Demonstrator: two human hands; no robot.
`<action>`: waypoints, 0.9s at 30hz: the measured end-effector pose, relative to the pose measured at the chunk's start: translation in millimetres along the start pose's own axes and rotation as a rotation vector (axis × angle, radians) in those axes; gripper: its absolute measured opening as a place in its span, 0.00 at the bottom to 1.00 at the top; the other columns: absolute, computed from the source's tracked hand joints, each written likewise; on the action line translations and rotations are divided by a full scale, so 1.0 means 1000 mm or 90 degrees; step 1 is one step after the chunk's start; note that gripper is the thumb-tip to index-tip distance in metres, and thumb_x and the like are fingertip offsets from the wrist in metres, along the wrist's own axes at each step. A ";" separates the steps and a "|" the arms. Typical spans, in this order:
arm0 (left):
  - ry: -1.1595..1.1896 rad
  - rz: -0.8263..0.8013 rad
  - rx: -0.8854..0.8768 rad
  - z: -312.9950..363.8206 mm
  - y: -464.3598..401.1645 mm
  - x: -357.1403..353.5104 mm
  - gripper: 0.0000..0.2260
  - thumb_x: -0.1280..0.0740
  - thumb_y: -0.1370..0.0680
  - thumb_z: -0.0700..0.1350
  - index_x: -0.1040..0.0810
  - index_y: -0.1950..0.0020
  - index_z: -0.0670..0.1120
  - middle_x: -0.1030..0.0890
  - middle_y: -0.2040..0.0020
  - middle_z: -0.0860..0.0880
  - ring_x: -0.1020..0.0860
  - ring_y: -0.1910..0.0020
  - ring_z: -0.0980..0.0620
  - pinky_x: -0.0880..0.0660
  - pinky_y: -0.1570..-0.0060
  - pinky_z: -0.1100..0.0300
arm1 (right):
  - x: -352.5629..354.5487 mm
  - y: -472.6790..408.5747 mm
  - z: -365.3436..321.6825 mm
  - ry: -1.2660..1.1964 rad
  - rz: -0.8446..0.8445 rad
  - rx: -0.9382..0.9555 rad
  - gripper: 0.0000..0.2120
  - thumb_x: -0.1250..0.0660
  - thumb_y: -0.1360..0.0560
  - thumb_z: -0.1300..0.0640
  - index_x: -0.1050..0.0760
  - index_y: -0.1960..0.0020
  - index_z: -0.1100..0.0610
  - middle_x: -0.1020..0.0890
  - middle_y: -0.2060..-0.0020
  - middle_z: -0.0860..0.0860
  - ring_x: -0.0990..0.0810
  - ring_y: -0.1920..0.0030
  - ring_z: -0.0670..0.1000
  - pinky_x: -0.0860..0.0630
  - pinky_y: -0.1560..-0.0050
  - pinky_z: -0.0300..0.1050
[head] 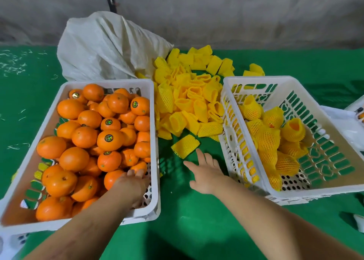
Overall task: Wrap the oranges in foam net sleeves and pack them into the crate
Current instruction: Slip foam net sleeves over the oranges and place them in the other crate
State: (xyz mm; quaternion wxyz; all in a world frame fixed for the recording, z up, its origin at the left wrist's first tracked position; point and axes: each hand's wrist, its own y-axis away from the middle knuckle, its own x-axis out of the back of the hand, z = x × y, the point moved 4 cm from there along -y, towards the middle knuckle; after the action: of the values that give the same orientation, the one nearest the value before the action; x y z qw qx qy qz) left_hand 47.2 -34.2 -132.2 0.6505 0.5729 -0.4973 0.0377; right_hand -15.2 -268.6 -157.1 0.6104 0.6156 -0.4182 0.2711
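A white crate [29, 161] on the left holds several bare oranges [73, 159]. My left hand [134, 187] reaches into its near right corner, fingers extended over an orange [140, 166], holding nothing. A pile of yellow foam net sleeves [189, 102] lies between the crates. One flat sleeve [185, 146] lies nearest, just beyond my right hand [204, 173], which hovers open over the green cloth. The right white crate [323, 189] holds several sleeved oranges [269, 139].
A white woven sack [102, 49] lies behind the left crate against the grey wall. The table is covered in green cloth [187, 220]. White plastic bags [346, 125] sit at the right edge beyond the right crate.
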 end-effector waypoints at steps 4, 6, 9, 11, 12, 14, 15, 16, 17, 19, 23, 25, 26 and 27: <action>-0.066 0.011 0.028 -0.002 0.001 0.002 0.36 0.29 0.20 0.50 0.42 0.15 0.52 0.37 0.21 0.46 0.38 0.24 0.39 0.39 0.27 0.47 | 0.001 -0.036 -0.012 -0.072 -0.061 -0.031 0.34 0.36 0.20 0.45 0.47 0.18 0.39 0.66 0.18 0.56 0.61 0.19 0.64 0.50 0.21 0.64; -0.078 0.015 0.029 -0.002 -0.002 0.001 0.36 0.29 0.20 0.50 0.42 0.15 0.52 0.38 0.20 0.45 0.40 0.22 0.39 0.40 0.25 0.47 | 0.003 -0.051 -0.019 -0.069 -0.066 -0.027 0.33 0.36 0.19 0.45 0.45 0.18 0.40 0.67 0.19 0.56 0.61 0.19 0.63 0.49 0.21 0.63; -0.084 0.036 0.026 -0.003 -0.004 0.004 0.31 0.33 0.17 0.53 0.40 0.16 0.52 0.37 0.21 0.45 0.37 0.23 0.40 0.39 0.26 0.49 | 0.002 -0.067 -0.023 -0.043 -0.101 -0.017 0.34 0.35 0.19 0.46 0.47 0.17 0.41 0.70 0.19 0.53 0.62 0.18 0.62 0.50 0.21 0.62; -0.088 0.031 0.016 -0.003 -0.006 0.003 0.30 0.35 0.16 0.54 0.41 0.16 0.51 0.38 0.20 0.45 0.37 0.22 0.41 0.39 0.26 0.49 | -0.001 -0.073 -0.022 -0.031 -0.113 -0.027 0.34 0.36 0.18 0.46 0.47 0.16 0.47 0.67 0.18 0.50 0.58 0.18 0.62 0.47 0.21 0.62; -0.093 0.032 0.012 -0.004 -0.008 -0.002 0.30 0.35 0.16 0.54 0.41 0.16 0.51 0.38 0.20 0.46 0.38 0.22 0.42 0.39 0.26 0.49 | -0.002 -0.074 -0.022 -0.038 -0.098 -0.030 0.33 0.37 0.17 0.46 0.45 0.17 0.50 0.62 0.17 0.48 0.53 0.18 0.61 0.44 0.21 0.61; -0.103 0.024 0.017 -0.005 -0.009 -0.004 0.32 0.34 0.17 0.54 0.43 0.15 0.52 0.39 0.20 0.47 0.40 0.22 0.42 0.41 0.26 0.49 | 0.001 -0.075 -0.021 -0.099 -0.015 -0.030 0.26 0.38 0.17 0.50 0.36 0.21 0.57 0.46 0.17 0.49 0.37 0.23 0.60 0.33 0.26 0.58; -0.118 0.004 0.015 -0.004 -0.008 -0.003 0.33 0.34 0.17 0.53 0.43 0.15 0.52 0.40 0.19 0.47 0.41 0.21 0.42 0.42 0.25 0.49 | 0.004 -0.075 -0.019 -0.144 0.043 -0.027 0.21 0.39 0.16 0.52 0.30 0.25 0.58 0.38 0.20 0.51 0.29 0.28 0.60 0.29 0.30 0.56; -0.135 -0.007 0.003 -0.004 -0.009 -0.001 0.33 0.34 0.17 0.53 0.44 0.15 0.51 0.41 0.18 0.46 0.43 0.20 0.42 0.42 0.24 0.48 | 0.007 -0.074 -0.016 -0.191 0.101 -0.025 0.17 0.39 0.16 0.54 0.25 0.30 0.58 0.30 0.25 0.52 0.24 0.33 0.60 0.25 0.35 0.55; -0.155 -0.019 -0.014 -0.003 -0.010 0.003 0.34 0.33 0.17 0.52 0.44 0.14 0.51 0.43 0.17 0.45 0.44 0.19 0.41 0.43 0.23 0.47 | 0.010 -0.072 -0.014 -0.236 0.154 -0.027 0.14 0.38 0.17 0.55 0.22 0.35 0.57 0.24 0.31 0.53 0.21 0.38 0.60 0.23 0.41 0.54; -0.218 -0.039 -0.070 -0.002 -0.012 0.011 0.36 0.29 0.18 0.49 0.43 0.14 0.50 0.45 0.16 0.45 0.46 0.17 0.40 0.44 0.21 0.44 | 0.014 -0.065 -0.008 -0.341 0.231 -0.048 0.05 0.33 0.19 0.55 0.19 0.46 0.54 0.19 0.45 0.52 0.18 0.48 0.58 0.21 0.50 0.52; -0.280 -0.014 -0.134 0.012 -0.013 0.013 0.29 0.34 0.15 0.46 0.39 0.16 0.49 0.38 0.18 0.45 0.37 0.22 0.42 0.34 0.28 0.50 | 0.007 -0.052 0.000 -0.575 0.251 -0.099 0.07 0.28 0.26 0.61 0.24 0.51 0.52 0.21 0.55 0.48 0.21 0.54 0.52 0.25 0.53 0.47; -0.319 -0.009 -0.133 0.015 -0.013 0.012 0.25 0.37 0.14 0.44 0.38 0.16 0.48 0.34 0.20 0.44 0.33 0.25 0.42 0.32 0.31 0.51 | 0.001 -0.045 0.000 -0.636 0.233 -0.110 0.14 0.29 0.27 0.64 0.27 0.45 0.52 0.25 0.57 0.48 0.25 0.59 0.49 0.28 0.58 0.45; -0.339 -0.007 -0.132 0.014 -0.013 0.011 0.27 0.36 0.14 0.45 0.40 0.16 0.49 0.36 0.19 0.43 0.35 0.23 0.41 0.33 0.28 0.49 | -0.001 -0.041 0.000 -0.650 0.226 -0.113 0.17 0.30 0.27 0.64 0.27 0.42 0.51 0.26 0.58 0.47 0.26 0.61 0.48 0.29 0.60 0.43; -0.356 -0.007 -0.133 0.012 -0.013 0.010 0.30 0.34 0.15 0.47 0.43 0.15 0.50 0.40 0.17 0.44 0.40 0.20 0.40 0.38 0.24 0.47 | -0.002 -0.038 0.000 -0.653 0.226 -0.111 0.16 0.30 0.27 0.63 0.25 0.41 0.50 0.27 0.60 0.46 0.27 0.62 0.46 0.30 0.61 0.42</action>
State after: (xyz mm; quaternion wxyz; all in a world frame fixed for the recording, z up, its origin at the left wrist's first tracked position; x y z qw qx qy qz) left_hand 52.7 -53.3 -136.4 0.5440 0.4937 -0.6551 -0.1763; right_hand 15.8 -271.7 -178.4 0.3220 0.5358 -0.7805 -0.0010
